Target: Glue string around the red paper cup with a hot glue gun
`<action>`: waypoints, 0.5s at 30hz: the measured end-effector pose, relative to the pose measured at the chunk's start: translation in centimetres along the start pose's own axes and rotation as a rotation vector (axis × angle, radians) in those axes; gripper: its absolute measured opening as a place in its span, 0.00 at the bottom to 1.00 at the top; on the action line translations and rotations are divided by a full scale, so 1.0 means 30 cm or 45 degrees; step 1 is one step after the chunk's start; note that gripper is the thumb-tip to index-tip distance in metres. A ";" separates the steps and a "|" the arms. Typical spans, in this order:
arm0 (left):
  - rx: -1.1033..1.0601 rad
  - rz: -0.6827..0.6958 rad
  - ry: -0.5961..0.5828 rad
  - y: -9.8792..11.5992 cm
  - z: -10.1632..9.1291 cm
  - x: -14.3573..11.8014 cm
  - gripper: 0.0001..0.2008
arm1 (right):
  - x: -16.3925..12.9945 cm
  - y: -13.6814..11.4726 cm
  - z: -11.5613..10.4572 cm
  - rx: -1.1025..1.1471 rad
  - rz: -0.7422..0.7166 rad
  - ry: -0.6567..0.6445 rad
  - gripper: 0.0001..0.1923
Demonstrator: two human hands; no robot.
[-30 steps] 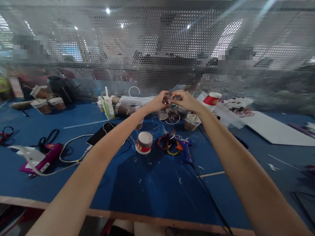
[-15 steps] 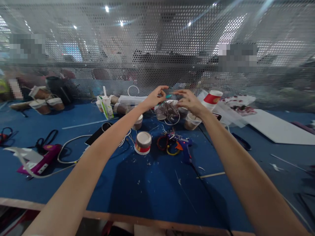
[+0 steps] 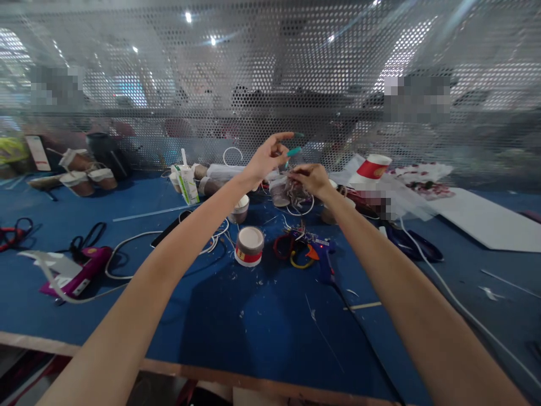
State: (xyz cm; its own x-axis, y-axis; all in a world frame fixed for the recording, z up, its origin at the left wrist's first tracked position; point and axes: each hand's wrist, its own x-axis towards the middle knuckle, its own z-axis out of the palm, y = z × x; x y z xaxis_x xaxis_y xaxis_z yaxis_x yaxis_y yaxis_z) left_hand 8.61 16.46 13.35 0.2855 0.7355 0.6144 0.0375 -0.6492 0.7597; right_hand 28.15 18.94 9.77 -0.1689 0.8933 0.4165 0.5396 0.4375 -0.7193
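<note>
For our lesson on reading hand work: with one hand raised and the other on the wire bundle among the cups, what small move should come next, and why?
Probably the left hand should come back down to the wire tangle. It is lifted clear with fingers spread, pinching something small and teal, while the right hand alone rests on the tangle by a small cup. The loose loops likely need two hands.
</note>
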 end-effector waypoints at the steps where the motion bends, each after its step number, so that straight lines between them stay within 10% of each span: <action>1: -0.011 0.029 0.045 0.010 -0.013 -0.003 0.19 | 0.005 0.013 -0.004 -0.057 0.018 0.005 0.11; 15: -0.389 0.230 0.701 0.206 -0.416 -0.154 0.10 | 0.067 0.137 -0.015 -0.866 0.302 -0.241 0.19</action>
State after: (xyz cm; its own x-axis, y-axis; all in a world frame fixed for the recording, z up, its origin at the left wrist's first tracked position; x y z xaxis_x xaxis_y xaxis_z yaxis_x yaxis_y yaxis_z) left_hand -4.44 11.47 17.86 -0.2735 0.6647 0.6952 -0.2624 -0.7469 0.6109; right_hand 30.39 22.48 7.89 -0.0905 0.9852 0.1457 0.9603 0.1251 -0.2493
